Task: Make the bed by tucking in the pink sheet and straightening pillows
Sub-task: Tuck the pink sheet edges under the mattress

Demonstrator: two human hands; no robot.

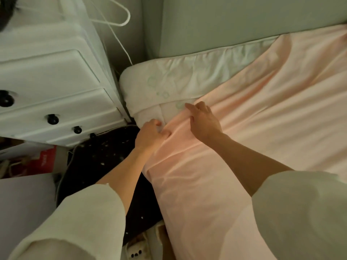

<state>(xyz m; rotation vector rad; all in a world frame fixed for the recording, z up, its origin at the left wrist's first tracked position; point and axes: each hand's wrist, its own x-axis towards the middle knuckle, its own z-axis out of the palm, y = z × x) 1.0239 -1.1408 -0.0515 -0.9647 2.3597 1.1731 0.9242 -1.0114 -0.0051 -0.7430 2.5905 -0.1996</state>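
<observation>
Bed: I am looking down on the pale, white-covered mattress (180, 76), whose corner nearest the drawers is lying bare; the sheet is not reaching it yet, so I judge this corner is the one being worked.
Sheet: the soft pink cotton sheet (262, 113) is lying over most of the mattress, creases fanning out from the corner, its edge draping down the near side towards me.
Drawers: a white wooden chest of drawers with black knobs (48, 85) is crowding the corner, leaving little room to tuck.
Right hand: my right hand (203, 119) is resting flat on the sheet, fingers straight, seemingly pinning the cloth.
Left hand: my left hand (151, 133) is curling round the sheet's edge just beside it, gripping it to draw it over.
Pillows: I am seeing none.
</observation>
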